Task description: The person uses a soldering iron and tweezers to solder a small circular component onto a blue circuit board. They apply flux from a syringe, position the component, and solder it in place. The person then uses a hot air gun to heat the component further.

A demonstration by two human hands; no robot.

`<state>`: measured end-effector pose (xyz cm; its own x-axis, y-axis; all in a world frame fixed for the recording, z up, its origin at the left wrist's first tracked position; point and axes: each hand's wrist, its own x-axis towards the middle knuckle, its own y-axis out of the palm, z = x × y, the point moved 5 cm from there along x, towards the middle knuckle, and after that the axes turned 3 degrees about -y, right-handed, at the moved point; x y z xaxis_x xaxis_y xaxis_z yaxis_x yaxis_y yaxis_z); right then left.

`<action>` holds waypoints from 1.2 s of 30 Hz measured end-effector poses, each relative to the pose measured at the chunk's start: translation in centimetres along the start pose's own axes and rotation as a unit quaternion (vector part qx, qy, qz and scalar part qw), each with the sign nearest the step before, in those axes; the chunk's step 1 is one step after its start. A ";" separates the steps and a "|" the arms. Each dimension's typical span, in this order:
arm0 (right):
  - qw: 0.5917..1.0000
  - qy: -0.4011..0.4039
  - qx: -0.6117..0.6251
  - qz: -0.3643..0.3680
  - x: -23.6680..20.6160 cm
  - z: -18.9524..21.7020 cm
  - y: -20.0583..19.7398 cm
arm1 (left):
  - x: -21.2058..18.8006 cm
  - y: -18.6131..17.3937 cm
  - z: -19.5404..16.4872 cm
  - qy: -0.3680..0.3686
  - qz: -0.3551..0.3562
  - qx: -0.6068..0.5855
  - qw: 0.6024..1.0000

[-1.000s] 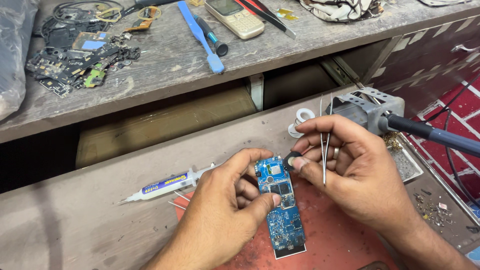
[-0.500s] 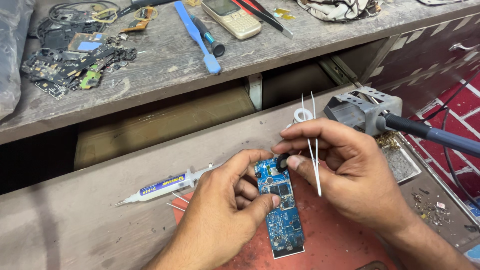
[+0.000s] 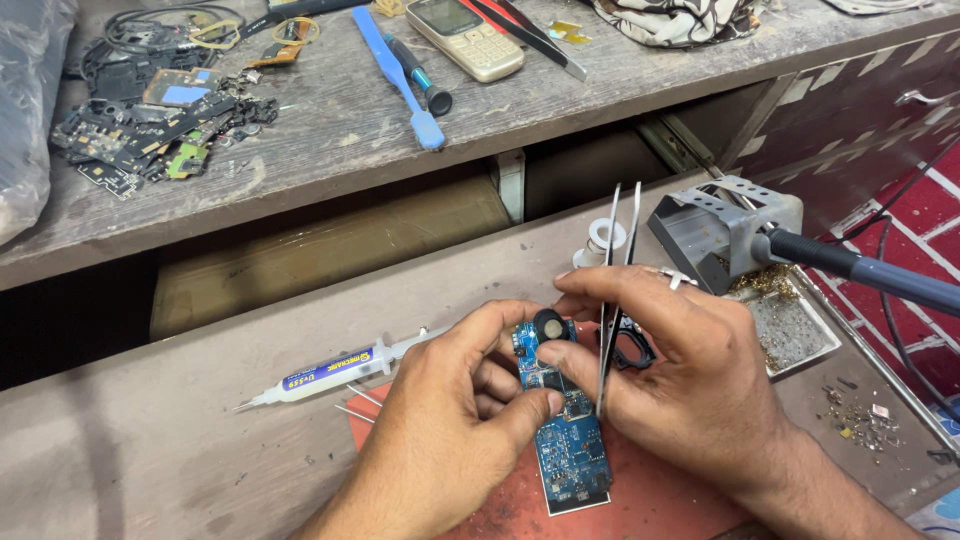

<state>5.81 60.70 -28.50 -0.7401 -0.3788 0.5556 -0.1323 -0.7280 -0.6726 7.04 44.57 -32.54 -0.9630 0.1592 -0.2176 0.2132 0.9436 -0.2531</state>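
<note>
A worn grey wooden workbench (image 3: 120,470) fronts a raised, scratched shelf (image 3: 330,120); red patterned floor (image 3: 935,205) shows at the right edge.

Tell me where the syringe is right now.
In the head view, the syringe lies flat on the lower bench, just left of the left hand holding the blue circuit board, below the open drawer gap.

Circuit board (image 3: 572,452): blue, with silver and black parts. Small round part (image 3: 549,324) at its top: black, grey centre. Mat (image 3: 640,505) beneath: dull red. Syringe (image 3: 330,372): white, blue band with yellow print. Tweezers (image 3: 612,290): silver. Soldering iron (image 3: 868,274): dark blue handle; its stand (image 3: 722,222) grey metal. Toothbrush (image 3: 398,75) on the shelf: blue. Old phone (image 3: 465,38): beige, grey screen. Scrap boards (image 3: 150,125): black, touches of green and blue. Cloth (image 3: 680,18): white with brown pattern. Worktop (image 3: 150,470): worn grey-brown.
</note>
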 end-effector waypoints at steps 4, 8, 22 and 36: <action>0.999 0.021 0.047 0.006 -0.1 -0.1 0.1 | 0.1 0.1 0.0 0.015 0.007 -0.036 0.999; 0.997 0.016 0.066 0.022 -0.3 -0.1 -0.1 | 0.2 0.2 0.2 0.019 0.014 -0.062 0.998; 0.997 -0.006 0.074 0.034 -1.1 -0.6 0.3 | 0.7 0.3 0.8 0.027 0.020 -0.118 0.992; 0.996 0.007 0.088 0.010 -1.6 -1.2 0.1 | 1.1 0.4 1.0 0.049 -0.006 -0.080 0.996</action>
<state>6.16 61.93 -30.04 -0.7510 -0.3863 0.5355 -0.0008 -0.8105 -0.5857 6.25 44.79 -33.82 -0.9783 0.1689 -0.1200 0.1812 0.9784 -0.0999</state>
